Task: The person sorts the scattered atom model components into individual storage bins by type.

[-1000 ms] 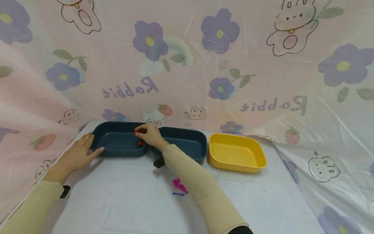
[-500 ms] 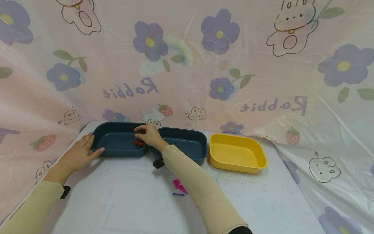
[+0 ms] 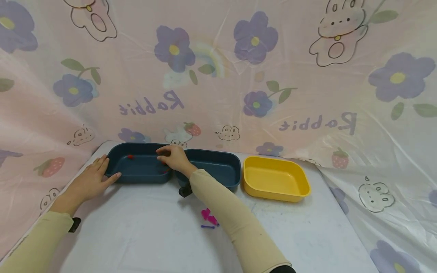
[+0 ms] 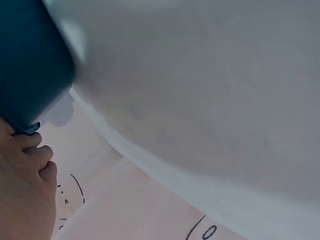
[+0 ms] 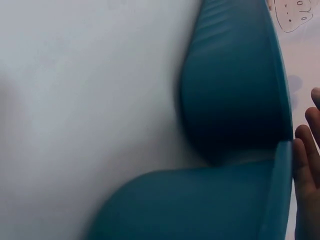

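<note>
My left hand (image 3: 90, 180) rests at the left end of the left dark blue tray (image 3: 136, 178), fingers along its rim and thumb by the front wall. In the left wrist view, the fingers of that hand meet the tray's edge. Over this tray's right end hovers my right hand (image 3: 174, 157), thumb and fingers loosely bent and apart with nothing between them. A small red ball (image 3: 130, 156) lies toward the back left of the tray floor. More red (image 3: 165, 171) shows below the right fingertips, partly hidden by the hand.
A second dark blue tray (image 3: 218, 167) stands against the first, under my right wrist. Farther right is a yellow tray (image 3: 276, 194). Small pink pieces (image 3: 209, 217) and a purple stick (image 3: 207, 226) lie on the white table beside my right sleeve. A printed curtain hangs behind.
The red ball in my right fingertips a second ago has been let go into the left tray. One red ball has since rolled left across its floor. Both hands stay nearly in place.
</note>
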Tool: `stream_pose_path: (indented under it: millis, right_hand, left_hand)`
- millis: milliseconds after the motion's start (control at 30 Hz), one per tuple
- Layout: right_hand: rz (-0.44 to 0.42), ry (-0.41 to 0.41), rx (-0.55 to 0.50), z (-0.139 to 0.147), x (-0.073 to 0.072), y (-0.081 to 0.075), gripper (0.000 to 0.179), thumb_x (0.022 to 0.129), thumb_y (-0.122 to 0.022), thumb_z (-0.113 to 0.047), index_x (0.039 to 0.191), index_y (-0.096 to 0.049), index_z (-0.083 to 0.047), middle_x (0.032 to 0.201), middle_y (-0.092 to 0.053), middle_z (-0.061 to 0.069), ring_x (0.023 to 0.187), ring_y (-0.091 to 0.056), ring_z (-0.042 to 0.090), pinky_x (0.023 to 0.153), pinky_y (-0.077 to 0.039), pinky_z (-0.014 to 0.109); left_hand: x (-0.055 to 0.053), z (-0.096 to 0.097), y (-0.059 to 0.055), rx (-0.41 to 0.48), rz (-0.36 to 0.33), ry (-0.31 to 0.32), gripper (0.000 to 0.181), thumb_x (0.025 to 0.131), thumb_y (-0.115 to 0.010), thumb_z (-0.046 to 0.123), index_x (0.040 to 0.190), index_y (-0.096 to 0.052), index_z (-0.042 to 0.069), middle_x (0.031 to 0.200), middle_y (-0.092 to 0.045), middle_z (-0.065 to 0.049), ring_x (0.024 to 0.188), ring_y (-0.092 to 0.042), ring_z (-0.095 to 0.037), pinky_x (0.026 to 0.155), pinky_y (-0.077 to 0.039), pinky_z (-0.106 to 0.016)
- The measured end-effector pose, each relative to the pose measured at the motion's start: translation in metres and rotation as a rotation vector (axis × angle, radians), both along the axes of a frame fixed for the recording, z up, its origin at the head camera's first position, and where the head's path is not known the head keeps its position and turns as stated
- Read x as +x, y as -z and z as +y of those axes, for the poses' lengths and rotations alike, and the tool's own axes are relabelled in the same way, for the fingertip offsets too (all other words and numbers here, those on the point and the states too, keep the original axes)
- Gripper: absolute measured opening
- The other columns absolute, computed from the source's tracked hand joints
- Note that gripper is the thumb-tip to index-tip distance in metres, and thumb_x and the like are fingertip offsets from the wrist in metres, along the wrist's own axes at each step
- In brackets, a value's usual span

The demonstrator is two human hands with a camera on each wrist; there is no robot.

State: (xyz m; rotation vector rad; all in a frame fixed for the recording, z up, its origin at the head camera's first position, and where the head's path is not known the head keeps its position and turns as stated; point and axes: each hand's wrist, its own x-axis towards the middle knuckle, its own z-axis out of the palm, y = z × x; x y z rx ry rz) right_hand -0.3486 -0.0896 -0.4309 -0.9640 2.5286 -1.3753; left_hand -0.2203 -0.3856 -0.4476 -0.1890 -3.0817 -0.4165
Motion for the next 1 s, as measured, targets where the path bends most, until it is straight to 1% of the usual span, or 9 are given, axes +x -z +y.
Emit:
stream_pose_path:
  millis: [100,233,367,467,600,700,767,867,1000]
  right_hand:
    - [-0.005,-0.002,-0.020,0.005,0.004,-0.002,0.029,0.100,-0.073,-0.016,0.128,-0.074,-0.010,0.105,-0.071,-0.002,0.077,-0.069,0.009,0.066,-0.055,0.018]
    - [-0.014,-0.016,-0.042,0.013,0.010,-0.005,0.029,0.099,-0.073,-0.016,0.128,-0.074,-0.010,0.105,-0.071,-0.003,0.079,-0.068,0.004,0.069,-0.056,0.018]
    - [0.001,-0.040,-0.049,0.024,0.016,-0.007,0.030,0.100,-0.072,-0.017,0.129,-0.073,-0.008,0.114,-0.073,0.003,0.086,-0.067,0.001,0.073,-0.056,0.018]
    - [0.014,-0.044,-0.058,0.034,0.022,-0.012,0.028,0.101,-0.070,-0.015,0.129,-0.073,-0.010,0.120,-0.073,0.006,0.093,-0.066,0.004,0.076,-0.056,0.018]
    - [0.028,-0.033,-0.067,0.051,0.031,-0.020,0.027,0.102,-0.069,-0.016,0.129,-0.073,-0.013,0.122,-0.073,0.004,0.096,-0.067,0.008,0.079,-0.057,0.019]
    - [0.039,-0.011,-0.082,0.065,0.039,-0.027,0.026,0.102,-0.069,-0.017,0.127,-0.074,-0.013,0.121,-0.071,0.002,0.095,-0.068,0.007,0.081,-0.057,0.019]
    - [0.050,0.005,-0.101,0.076,0.043,-0.031,0.025,0.102,-0.069,-0.017,0.126,-0.074,-0.011,0.119,-0.071,0.002,0.096,-0.068,0.007,0.084,-0.057,0.019]
    - [0.075,0.026,-0.125,0.093,0.050,-0.035,0.023,0.102,-0.069,-0.016,0.124,-0.074,-0.010,0.118,-0.072,0.002,0.098,-0.069,0.008,0.087,-0.057,0.020]
    - [0.110,0.044,-0.156,0.117,0.060,-0.037,0.023,0.102,-0.070,-0.016,0.123,-0.074,-0.008,0.117,-0.072,0.004,0.099,-0.069,0.012,0.088,-0.058,0.023]
  left_hand:
    - [0.001,0.000,0.000,0.003,-0.010,0.006,0.096,0.108,-0.043,0.057,0.155,-0.014,-0.022,0.163,-0.006,-0.042,0.151,-0.005,-0.060,0.118,-0.014,-0.074]
    - [0.000,-0.001,0.000,0.007,-0.022,0.015,0.096,0.108,-0.042,0.057,0.155,-0.012,-0.022,0.163,-0.003,-0.042,0.151,-0.002,-0.061,0.118,-0.012,-0.075]
    - [0.001,-0.002,-0.001,0.006,-0.026,0.014,0.098,0.108,-0.042,0.058,0.155,-0.011,-0.022,0.163,-0.003,-0.043,0.150,-0.001,-0.062,0.118,-0.010,-0.076]
    - [0.001,-0.002,-0.002,-0.007,-0.003,0.011,0.097,0.107,-0.044,0.058,0.155,-0.014,-0.021,0.163,-0.008,-0.042,0.149,-0.006,-0.063,0.118,-0.011,-0.076]
    - [0.002,0.001,-0.004,-0.051,0.058,0.014,0.095,0.107,-0.047,0.057,0.155,-0.020,-0.020,0.162,-0.016,-0.042,0.147,-0.017,-0.062,0.117,-0.013,-0.076]
    - [0.003,0.008,-0.008,-0.066,0.127,0.024,0.092,0.106,-0.051,0.054,0.155,-0.025,-0.019,0.160,-0.024,-0.041,0.144,-0.025,-0.062,0.116,-0.019,-0.074]
    - [0.004,0.017,-0.012,-0.064,0.175,0.030,0.089,0.105,-0.054,0.052,0.155,-0.028,-0.017,0.160,-0.028,-0.038,0.141,-0.031,-0.062,0.114,-0.024,-0.074]
    - [0.006,0.035,-0.017,-0.042,0.264,0.049,0.082,0.104,-0.060,0.046,0.155,-0.035,-0.013,0.158,-0.036,-0.035,0.136,-0.039,-0.060,0.110,-0.032,-0.072]
    - [0.006,0.064,-0.021,0.003,0.364,0.074,0.075,0.100,-0.067,0.038,0.152,-0.043,-0.010,0.153,-0.045,-0.033,0.134,-0.045,-0.056,0.108,-0.036,-0.071]
